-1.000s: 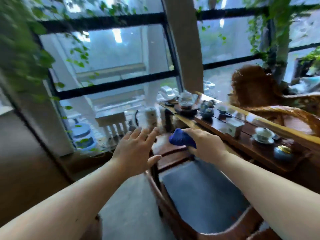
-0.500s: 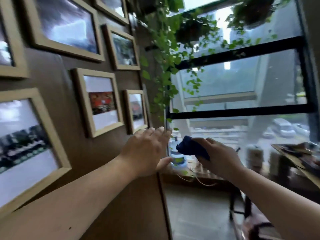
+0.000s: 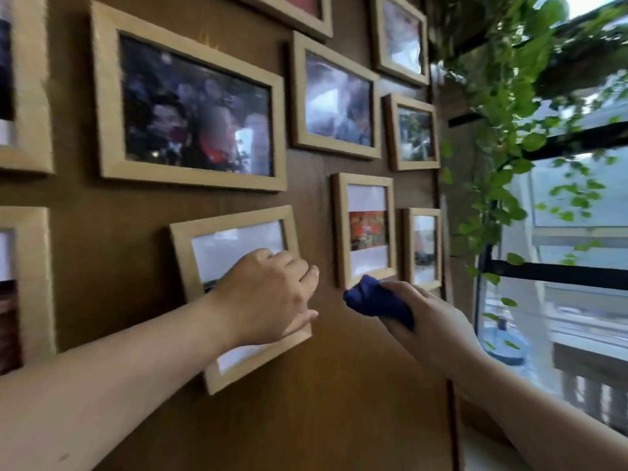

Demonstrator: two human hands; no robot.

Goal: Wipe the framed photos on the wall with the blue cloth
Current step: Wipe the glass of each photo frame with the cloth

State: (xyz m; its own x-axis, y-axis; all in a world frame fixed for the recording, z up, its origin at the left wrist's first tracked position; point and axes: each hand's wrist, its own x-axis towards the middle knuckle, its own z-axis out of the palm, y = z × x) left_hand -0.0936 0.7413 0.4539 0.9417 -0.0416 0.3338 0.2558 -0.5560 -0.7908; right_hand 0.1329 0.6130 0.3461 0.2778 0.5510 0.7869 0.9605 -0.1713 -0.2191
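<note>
My left hand (image 3: 268,297) reaches out flat, fingers loosely curled, resting on the tilted lower frame (image 3: 238,294). My right hand (image 3: 424,321) clenches the bunched blue cloth (image 3: 377,299), held just below the small frame (image 3: 365,229).

Single head-worn wide-angle view, close to the brown wall (image 3: 119,266), angled rightward along it toward the window (image 3: 577,205).

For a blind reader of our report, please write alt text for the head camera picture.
A person's left hand rests on a tilted light wooden photo frame on a brown wall, while the right hand holds a bunched blue cloth just below a neighbouring frame. More framed photos hang around; a leafy vine and window are at right.
</note>
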